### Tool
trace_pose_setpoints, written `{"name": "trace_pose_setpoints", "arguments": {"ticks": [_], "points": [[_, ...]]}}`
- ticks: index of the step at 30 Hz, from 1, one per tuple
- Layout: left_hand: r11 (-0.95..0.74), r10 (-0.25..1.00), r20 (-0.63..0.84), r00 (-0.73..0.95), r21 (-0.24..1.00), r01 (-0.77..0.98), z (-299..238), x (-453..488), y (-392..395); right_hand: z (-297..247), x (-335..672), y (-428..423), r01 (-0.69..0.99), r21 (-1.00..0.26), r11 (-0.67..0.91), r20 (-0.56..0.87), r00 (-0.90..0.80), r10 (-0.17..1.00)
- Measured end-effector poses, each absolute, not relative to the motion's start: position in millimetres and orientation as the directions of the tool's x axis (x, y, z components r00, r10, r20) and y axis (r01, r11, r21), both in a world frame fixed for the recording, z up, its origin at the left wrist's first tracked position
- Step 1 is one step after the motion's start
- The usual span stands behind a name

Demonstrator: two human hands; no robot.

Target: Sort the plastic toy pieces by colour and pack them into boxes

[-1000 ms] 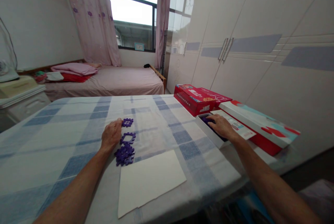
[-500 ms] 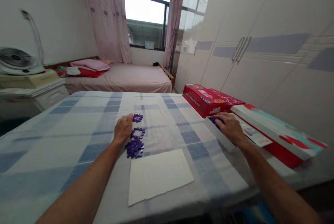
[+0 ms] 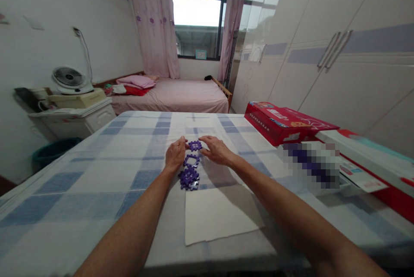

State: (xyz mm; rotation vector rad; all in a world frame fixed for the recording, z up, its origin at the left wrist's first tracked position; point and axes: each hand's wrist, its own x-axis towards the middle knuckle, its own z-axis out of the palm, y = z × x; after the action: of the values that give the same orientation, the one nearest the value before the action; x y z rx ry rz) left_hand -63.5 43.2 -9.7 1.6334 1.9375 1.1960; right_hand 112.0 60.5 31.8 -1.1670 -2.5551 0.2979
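A small purple cog-edged plastic piece [image 3: 195, 145] lies flat on the cloth between my two hands. My left hand [image 3: 175, 153] has its fingers closed together at the piece's left edge. At its right edge, my right hand [image 3: 216, 150] holds it between thumb and fingers. Just nearer to me is a purple frame [image 3: 186, 161] with a wide square opening. Below that sits a small overlapping pile of purple pieces [image 3: 189, 176]. A white cardboard sheet [image 3: 223, 214] lies in front of the pile, partly shaded by my right arm.
Right of my arm, a blurred-out patch covers a white box [image 3: 336, 188] with purple showing. Behind it stand a red box [image 3: 274, 124] and a long white-and-red box [image 3: 371, 152]. A checked cloth [image 3: 136, 147] covers the table. Beyond are a bed [image 3: 187, 96] and a wardrobe [image 3: 323, 83].
My right hand has left the white box and come left to the farthest purple piece. My left hand stays beside that piece. The view has turned left.
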Motion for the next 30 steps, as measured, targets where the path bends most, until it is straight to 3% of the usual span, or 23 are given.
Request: {"name": "trace_pose_setpoints", "arguments": {"ticks": [6, 11, 15, 22, 26, 30], "points": [[-0.033, 0.923, 0.272, -0.272, 0.76, 0.649, -12.7, -64.8, 45.0, 19.8, 88.5, 94.9, 0.729, -0.271, 0.629, 0.064, -0.638, 0.767], [-0.006, 0.899, 0.281, -0.335, 0.775, 0.632, -14.2, -65.0, 47.2, 19.3, 96.2, 89.5, 0.769, -0.267, 0.581, 0.125, -0.57, 0.812], [-0.024, 0.874, 0.296, -0.386, 0.819, 0.574, -16.2, -66.2, 49.6, 26.8, 100.4, 67.4, 0.709, -0.372, 0.599, 0.2, -0.569, 0.797], [-0.042, 0.868, 0.312, -0.386, 0.821, 0.569, -21.0, -68.7, 52.3, 27.1, 84.1, 35.5, 0.769, -0.303, 0.563, 0.022, -0.585, 0.811], [-0.033, 0.879, 0.303, -0.368, 0.809, 0.588, -18.8, -68.4, 51.2, 27.5, 77.7, 34.8, 0.794, -0.374, 0.48, 0.008, -0.515, 0.857], [-0.025, 0.894, 0.281, -0.348, 0.807, 0.589, -14.6, -68.2, 48.3, 27.5, 80.2, 35.2, 0.755, -0.466, 0.461, 0.086, -0.48, 0.873]]}}
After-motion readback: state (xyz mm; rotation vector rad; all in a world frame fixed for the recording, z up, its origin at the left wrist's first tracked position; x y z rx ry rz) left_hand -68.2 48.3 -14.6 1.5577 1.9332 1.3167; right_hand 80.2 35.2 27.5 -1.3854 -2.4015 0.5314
